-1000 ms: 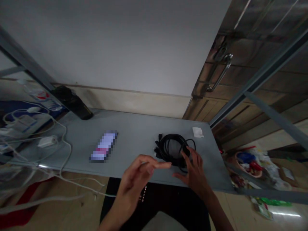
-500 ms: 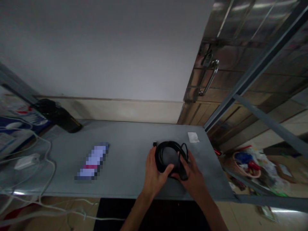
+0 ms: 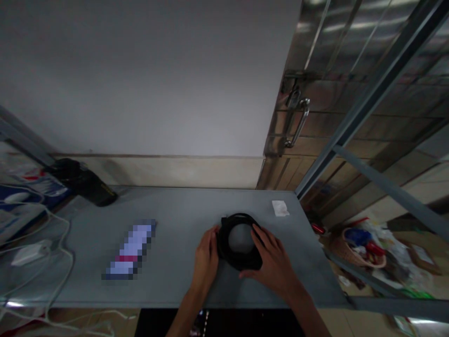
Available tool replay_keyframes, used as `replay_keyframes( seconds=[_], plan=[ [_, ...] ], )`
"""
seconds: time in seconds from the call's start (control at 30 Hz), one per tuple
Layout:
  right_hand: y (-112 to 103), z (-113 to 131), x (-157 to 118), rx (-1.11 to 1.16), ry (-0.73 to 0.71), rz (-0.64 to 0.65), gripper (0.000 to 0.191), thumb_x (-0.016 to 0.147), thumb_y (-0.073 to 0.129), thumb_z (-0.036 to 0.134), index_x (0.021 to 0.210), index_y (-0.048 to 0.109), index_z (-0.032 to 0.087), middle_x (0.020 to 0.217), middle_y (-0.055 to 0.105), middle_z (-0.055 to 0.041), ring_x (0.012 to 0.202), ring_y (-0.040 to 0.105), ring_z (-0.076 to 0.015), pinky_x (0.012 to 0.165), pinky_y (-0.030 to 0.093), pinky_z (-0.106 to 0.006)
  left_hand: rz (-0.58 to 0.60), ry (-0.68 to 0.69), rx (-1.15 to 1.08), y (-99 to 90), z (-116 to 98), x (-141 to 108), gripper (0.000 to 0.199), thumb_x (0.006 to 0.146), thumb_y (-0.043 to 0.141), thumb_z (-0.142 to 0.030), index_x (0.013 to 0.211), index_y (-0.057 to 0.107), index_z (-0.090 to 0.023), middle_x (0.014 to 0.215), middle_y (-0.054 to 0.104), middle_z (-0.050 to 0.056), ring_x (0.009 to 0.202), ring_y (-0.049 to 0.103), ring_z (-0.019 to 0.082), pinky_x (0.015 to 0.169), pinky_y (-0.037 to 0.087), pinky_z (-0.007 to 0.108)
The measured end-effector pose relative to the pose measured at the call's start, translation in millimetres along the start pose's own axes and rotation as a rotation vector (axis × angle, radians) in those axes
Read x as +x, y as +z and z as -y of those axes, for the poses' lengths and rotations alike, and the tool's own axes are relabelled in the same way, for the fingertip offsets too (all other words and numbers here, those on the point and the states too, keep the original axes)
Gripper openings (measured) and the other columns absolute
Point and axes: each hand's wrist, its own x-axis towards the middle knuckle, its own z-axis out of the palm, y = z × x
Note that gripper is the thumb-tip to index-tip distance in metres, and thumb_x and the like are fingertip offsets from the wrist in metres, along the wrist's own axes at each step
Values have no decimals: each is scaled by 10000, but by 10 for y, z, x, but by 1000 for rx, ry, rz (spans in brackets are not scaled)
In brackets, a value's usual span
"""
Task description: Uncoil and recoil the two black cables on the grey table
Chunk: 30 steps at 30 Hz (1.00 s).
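A coil of black cable (image 3: pixel 223 245) lies on the grey shelf top, wound into a thick, fairly even ring. My left hand (image 3: pixel 206 257) grips the coil's left side, its fingers curled close together against the outer edge. From the right, my right hand (image 3: pixel 273 257) wraps round the ring, fingertips over the top near the inner hole and thumb along the front edge. A small dark connector end shows at the coil's upper left, beyond my left fingertips. Part of the right side of the coil is hidden under my right hand.
Left of the coil lies a phone (image 3: pixel 130 250) with a pixelated screen. A black bottle (image 3: pixel 89 185) rests at the back left, near white cables and a white adapter (image 3: pixel 31 252). A paper scrap (image 3: pixel 280 208) lies back right. Metal posts (image 3: pixel 336 145) and a basket (image 3: pixel 354 255) stand right.
The coil now lies flatter and tidier, its loose loop and the plug at the right no longer showing. My left hand shifted to the coil's outer left; my right fingers moved over its top.
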Motion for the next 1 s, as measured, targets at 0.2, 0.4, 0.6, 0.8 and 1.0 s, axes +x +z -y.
replay_keyframes(
  seconds=[0.2,0.4,0.6,0.8,1.0],
  plan=[
    [12,28,31,43,17,-15,1354,679,884,951,1709,510,156,1786,445,-203,1615,454,-455,1305,453,-636,-17,179,272,-41,31,258,487,1051,680,-591,1424,753,-288,1486,768,116,1496,601,394,1293,427,692],
    [49,-68,80,110,37,-16,1219,782,899,853,1736,491,214,1814,404,-183,1645,431,-429,1319,435,-635,190,228,247,115,182,685,370,1038,678,-342,1382,801,-278,1364,841,88,1327,749,321,1254,532,602],
    [107,-246,75,185,91,36,1163,806,944,755,1758,462,291,1850,350,-108,1680,399,-387,1361,399,-585,113,189,264,227,242,664,364,1041,659,-294,1360,833,-272,1328,847,121,1283,767,337,1206,581,592],
    [317,-417,-245,188,55,-116,1142,998,834,619,1852,140,314,1803,444,-119,1616,512,-352,1287,515,-550,56,167,238,227,287,381,352,1070,642,-360,1351,841,-286,1291,837,127,1256,767,346,1183,599,599],
    [435,-313,-480,180,94,-248,891,1137,612,593,1847,152,315,1844,366,-116,1654,454,-364,1275,528,-571,35,191,169,202,172,293,424,1155,510,-487,1332,830,-272,1250,801,116,1211,762,286,1153,625,525]
  ],
)
